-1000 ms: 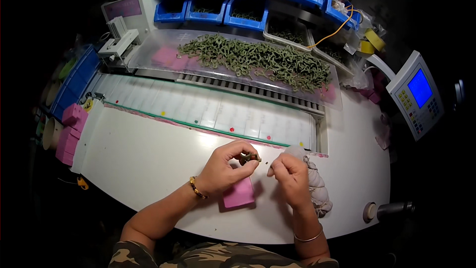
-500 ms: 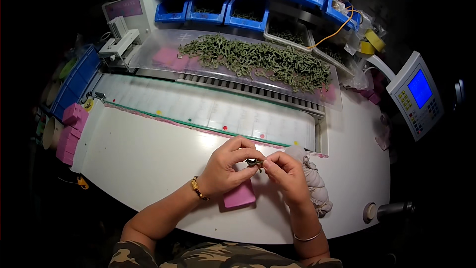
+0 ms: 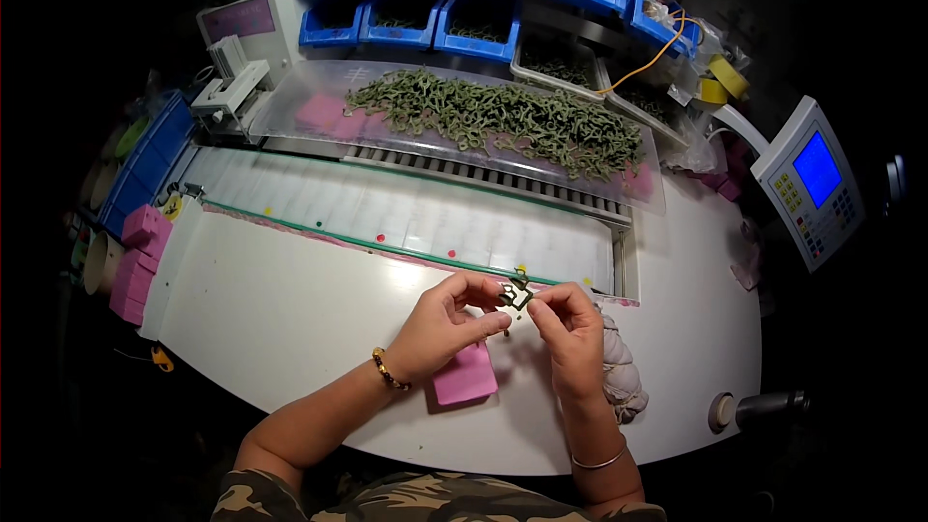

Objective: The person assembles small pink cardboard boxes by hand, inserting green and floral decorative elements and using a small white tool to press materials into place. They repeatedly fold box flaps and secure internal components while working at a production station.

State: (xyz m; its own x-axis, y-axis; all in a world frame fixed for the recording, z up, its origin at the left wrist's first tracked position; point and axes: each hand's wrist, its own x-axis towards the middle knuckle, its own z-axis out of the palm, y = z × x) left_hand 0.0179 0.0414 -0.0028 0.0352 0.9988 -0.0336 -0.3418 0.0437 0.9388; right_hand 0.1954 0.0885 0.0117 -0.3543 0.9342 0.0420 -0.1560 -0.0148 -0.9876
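Note:
My left hand [image 3: 447,327] and my right hand [image 3: 570,333] meet over the white table [image 3: 280,319], both pinching one small dark green part [image 3: 515,296] between their fingertips. The part sits just in front of the white conveyor belt [image 3: 406,217]. A pink block [image 3: 465,377] lies on the table under my left wrist, which wears a beaded bracelet. A clear tray [image 3: 290,111] beyond the belt carries a long heap of green parts [image 3: 503,121].
A crumpled white cloth [image 3: 621,377] lies right of my right hand. A control panel with a blue screen [image 3: 814,184] stands at the right. Blue bins [image 3: 464,24] line the back. Pink blocks [image 3: 135,261] are stacked at the left edge, yellow tape rolls [image 3: 723,82] at the back right.
My hands came together on the small part and shifted slightly right and toward the belt. The white strip held between them earlier is out of sight.

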